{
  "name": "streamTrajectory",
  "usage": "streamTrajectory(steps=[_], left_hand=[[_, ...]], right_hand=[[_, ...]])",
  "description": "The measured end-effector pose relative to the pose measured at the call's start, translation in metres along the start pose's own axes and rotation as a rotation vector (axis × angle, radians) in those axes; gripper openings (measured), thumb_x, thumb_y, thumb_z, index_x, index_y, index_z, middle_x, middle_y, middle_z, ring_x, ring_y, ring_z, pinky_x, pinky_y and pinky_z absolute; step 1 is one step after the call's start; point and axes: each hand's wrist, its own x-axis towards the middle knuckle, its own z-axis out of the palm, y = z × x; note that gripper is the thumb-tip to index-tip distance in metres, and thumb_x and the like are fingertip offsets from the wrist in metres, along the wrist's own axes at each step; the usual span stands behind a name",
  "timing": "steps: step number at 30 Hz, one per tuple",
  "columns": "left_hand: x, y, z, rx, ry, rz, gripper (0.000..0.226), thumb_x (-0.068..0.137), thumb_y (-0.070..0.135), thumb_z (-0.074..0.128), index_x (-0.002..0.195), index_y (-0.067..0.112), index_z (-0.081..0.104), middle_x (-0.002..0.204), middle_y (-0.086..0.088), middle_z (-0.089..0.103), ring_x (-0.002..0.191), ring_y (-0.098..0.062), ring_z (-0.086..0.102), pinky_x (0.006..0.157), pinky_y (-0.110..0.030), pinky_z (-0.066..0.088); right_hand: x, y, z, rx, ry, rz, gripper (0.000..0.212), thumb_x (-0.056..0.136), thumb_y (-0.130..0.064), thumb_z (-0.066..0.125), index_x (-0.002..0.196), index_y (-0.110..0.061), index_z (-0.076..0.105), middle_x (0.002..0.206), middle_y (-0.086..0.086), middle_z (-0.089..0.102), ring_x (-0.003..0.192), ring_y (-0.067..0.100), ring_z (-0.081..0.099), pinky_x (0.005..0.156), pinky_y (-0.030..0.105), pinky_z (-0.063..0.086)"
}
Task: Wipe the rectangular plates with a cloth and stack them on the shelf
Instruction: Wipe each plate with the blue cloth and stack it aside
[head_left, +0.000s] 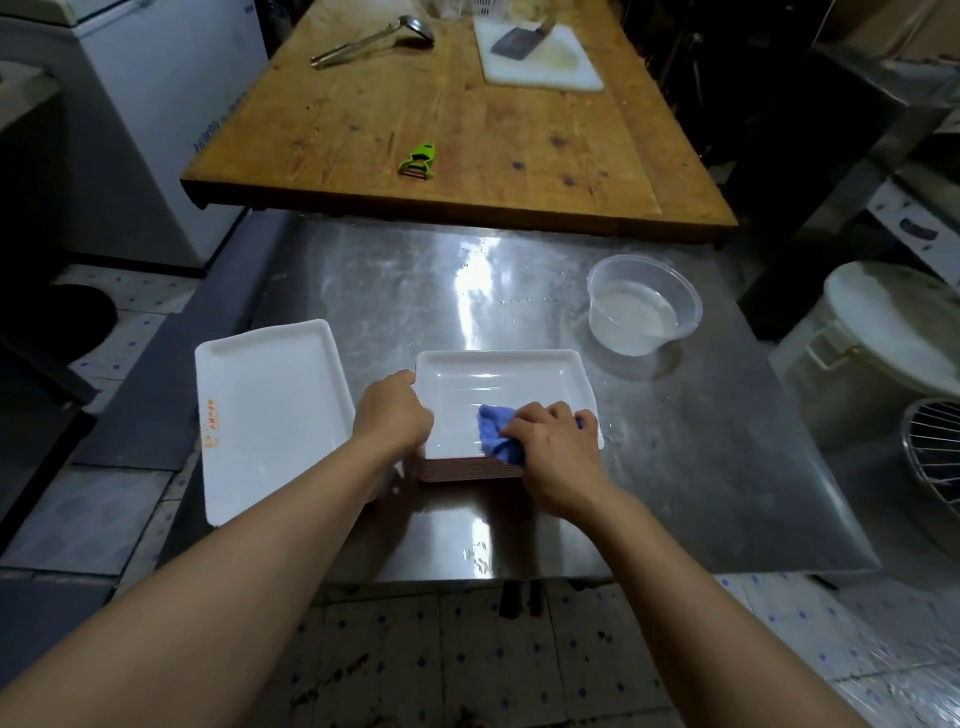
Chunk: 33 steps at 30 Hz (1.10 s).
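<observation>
While pressing blue cloth (497, 435) onto top plate (498, 395) of stack, mid bench (675, 467).
Right hand (558, 447) clamped on cloth; left hand (392, 413) gripping plate's left rim.

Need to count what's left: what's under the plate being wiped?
A stack of plates sits under the top plate; only their brownish front edges show. The right hand with the cloth and the left hand cover the rest.

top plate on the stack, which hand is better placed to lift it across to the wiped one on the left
Left. The left hand already grips the top plate's left edge, nearest the separate plate; the right hand holds the blue cloth.
</observation>
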Motion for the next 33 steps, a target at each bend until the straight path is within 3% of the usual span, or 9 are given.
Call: streamTrajectory(steps=[3, 7, 10, 14, 18, 22, 28, 30, 33], left_hand=[[-0.002, 0.001, 0.004, 0.049, 0.038, 0.024, 0.044, 0.078, 0.002, 0.056, 0.120, 0.013, 0.059, 0.112, -0.009, 0.064, 0.102, -0.028, 0.057, 0.076, -0.030, 0.045], [-0.003, 0.001, 0.007, 0.059, 0.065, 0.056, 0.030, 0.076, 0.000, 0.052, 0.102, 0.012, 0.063, 0.099, -0.008, 0.065, 0.086, -0.024, 0.054, 0.066, -0.028, 0.038], [-0.004, -0.002, 0.009, 0.055, 0.076, 0.082, 0.032, 0.078, 0.000, 0.053, 0.107, 0.012, 0.062, 0.098, -0.008, 0.064, 0.087, -0.024, 0.055, 0.067, -0.028, 0.039], [-0.002, -0.004, 0.011, 0.039, 0.062, 0.093, 0.035, 0.079, 0.001, 0.055, 0.112, 0.012, 0.061, 0.103, -0.010, 0.063, 0.091, -0.026, 0.056, 0.068, -0.027, 0.039], [0.000, -0.004, 0.010, 0.060, 0.059, 0.084, 0.036, 0.079, 0.004, 0.056, 0.113, 0.012, 0.059, 0.108, -0.011, 0.062, 0.095, -0.027, 0.056, 0.070, -0.027, 0.037], [-0.002, -0.002, 0.010, 0.080, 0.067, 0.074, 0.041, 0.079, 0.006, 0.058, 0.119, 0.014, 0.058, 0.112, -0.012, 0.061, 0.097, -0.029, 0.057, 0.070, -0.027, 0.037], [-0.004, 0.002, 0.009, 0.149, 0.077, 0.051, 0.034, 0.076, 0.002, 0.053, 0.108, 0.010, 0.059, 0.107, -0.013, 0.060, 0.090, -0.028, 0.054, 0.068, -0.030, 0.038], [-0.004, 0.002, 0.010, 0.170, 0.075, 0.048, 0.034, 0.076, 0.002, 0.054, 0.109, 0.009, 0.058, 0.107, -0.014, 0.060, 0.092, -0.029, 0.055, 0.068, -0.030, 0.039], [-0.006, 0.003, 0.010, 0.207, 0.072, 0.042, 0.037, 0.074, 0.002, 0.055, 0.110, 0.010, 0.057, 0.108, -0.015, 0.060, 0.096, -0.033, 0.055, 0.068, -0.031, 0.040]], right_hand=[[-0.008, 0.020, -0.005, -0.076, 0.008, 0.133, 0.034, 0.085, -0.018, 0.057, 0.119, -0.023, 0.057, 0.129, -0.002, 0.049, 0.119, 0.024, 0.034, 0.096, 0.039, 0.024], [0.005, 0.033, -0.012, -0.105, -0.008, 0.197, 0.034, 0.079, -0.028, 0.069, 0.110, -0.017, 0.063, 0.121, -0.001, 0.053, 0.111, 0.025, 0.040, 0.080, 0.029, 0.029], [0.030, 0.037, -0.008, -0.067, 0.044, 0.200, 0.029, 0.086, -0.021, 0.058, 0.112, -0.008, 0.060, 0.125, 0.007, 0.052, 0.110, 0.028, 0.042, 0.078, 0.028, 0.033], [0.052, 0.034, 0.007, 0.074, 0.113, 0.203, 0.036, 0.088, -0.012, 0.050, 0.124, -0.007, 0.051, 0.141, 0.007, 0.037, 0.119, 0.031, 0.033, 0.091, 0.032, 0.039], [0.050, 0.010, 0.020, 0.246, 0.171, -0.008, 0.037, 0.081, -0.017, 0.052, 0.115, -0.006, 0.063, 0.134, 0.007, 0.052, 0.109, 0.038, 0.040, 0.084, 0.040, 0.043], [0.036, 0.004, 0.022, 0.259, 0.101, -0.105, 0.035, 0.079, -0.012, 0.065, 0.114, -0.013, 0.065, 0.130, -0.002, 0.054, 0.105, 0.032, 0.041, 0.080, 0.040, 0.044], [0.001, 0.030, 0.005, 0.095, 0.017, 0.053, 0.038, 0.083, -0.018, 0.062, 0.121, -0.021, 0.056, 0.131, -0.005, 0.046, 0.114, 0.025, 0.037, 0.079, 0.031, 0.024], [-0.011, 0.040, 0.000, 0.020, 0.025, 0.104, 0.045, 0.080, -0.017, 0.065, 0.123, -0.018, 0.054, 0.131, 0.000, 0.043, 0.116, 0.026, 0.035, 0.080, 0.032, 0.026], [-0.021, 0.048, 0.000, 0.006, 0.098, 0.151, 0.030, 0.089, -0.017, 0.054, 0.118, -0.010, 0.055, 0.130, 0.006, 0.042, 0.114, 0.027, 0.036, 0.081, 0.031, 0.036]])
